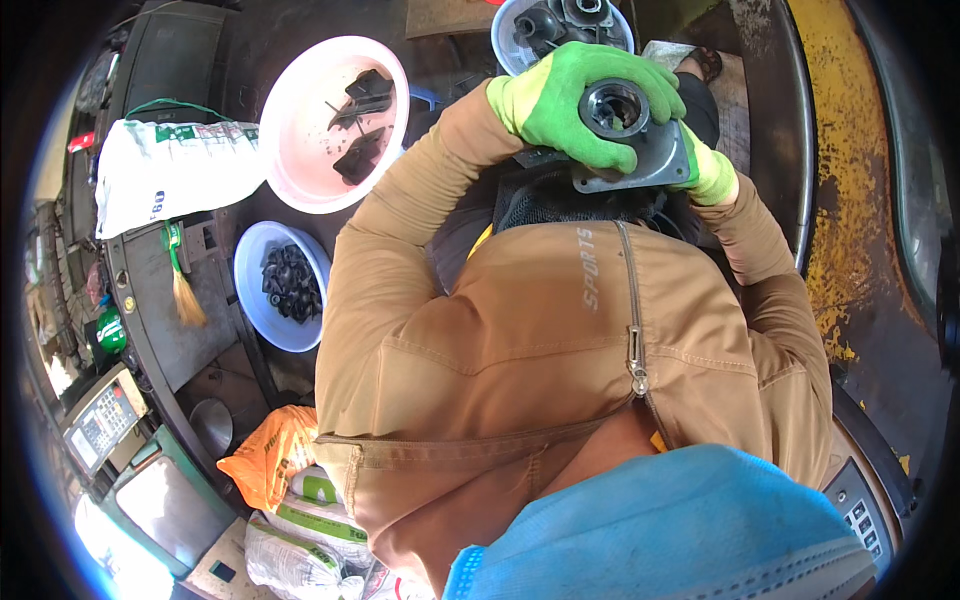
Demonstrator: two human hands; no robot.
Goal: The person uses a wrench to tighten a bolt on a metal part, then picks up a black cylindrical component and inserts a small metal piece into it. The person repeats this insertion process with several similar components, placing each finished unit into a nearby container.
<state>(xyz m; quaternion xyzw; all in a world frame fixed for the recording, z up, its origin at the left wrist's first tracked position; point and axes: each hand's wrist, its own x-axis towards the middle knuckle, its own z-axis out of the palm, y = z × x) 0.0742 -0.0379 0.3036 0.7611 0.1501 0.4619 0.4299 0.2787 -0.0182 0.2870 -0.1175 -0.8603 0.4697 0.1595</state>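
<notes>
In green gloves, both my hands hold a dark plastic part [650, 160] with a round hollow collar and a flat square flange with corner holes. My left hand [565, 105] is wrapped over the collar from the left and top, thumb along its lower side. My right hand [710, 172] grips the flange's right edge; most of its fingers are hidden behind the part. Just beyond them stands a light blue basket [507, 55] of similar black parts. Under the held part, a black mesh surface [540, 200] shows near my lap.
Left of my arm are a pink basin [290, 110] with black scraps and a blue basin [250, 290] of small black pieces. A white sack [180, 170] and a hand brush [182, 290] are farther left. A worn yellow machine [850, 200] stands close on the right.
</notes>
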